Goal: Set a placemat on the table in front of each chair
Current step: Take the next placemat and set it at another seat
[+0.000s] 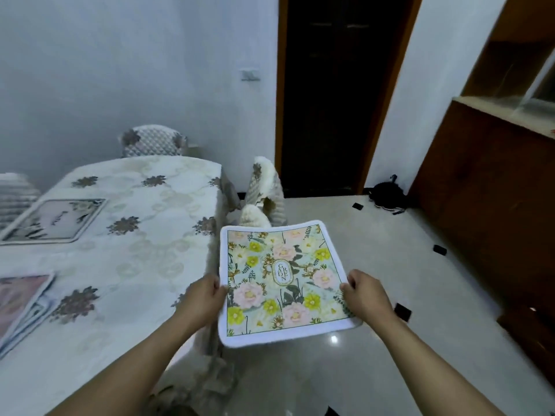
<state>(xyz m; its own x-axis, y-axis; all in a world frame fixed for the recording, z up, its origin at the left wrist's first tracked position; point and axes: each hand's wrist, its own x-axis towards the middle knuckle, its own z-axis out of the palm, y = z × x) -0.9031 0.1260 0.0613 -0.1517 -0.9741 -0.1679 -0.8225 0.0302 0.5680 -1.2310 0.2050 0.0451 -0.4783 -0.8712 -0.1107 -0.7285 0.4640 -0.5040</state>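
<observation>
My left hand (pixel 207 291) pinches the left edge of the square floral placemat with its white fuzzy border (pixel 280 283), thumb on top; my right hand (pixel 365 291) pinches the right edge the same way. The mat hangs flat in the air between them, off the table, out over the glossy pale tiled floor (pixel 375 355), just right of the table's near corner. It looks soft, with rounded corners, pink and yellow blooms, and an oval label reading GARDEN.

To my left is the table under a cream lace-patterned cloth with brown flower motifs (pixel 135 235). A grey-toned rectangular placemat (pixel 55 220) lies flat on its far left side, and a pink-toned mat (pixel 21 298) rests on others at the near left edge. A fabric-covered chair (pixel 154 141) stands at the far end, another covered chair (pixel 264 187) at the right side. Beyond are a dark doorway (pixel 336 94) and a brown wooden cabinet (pixel 486 181).
</observation>
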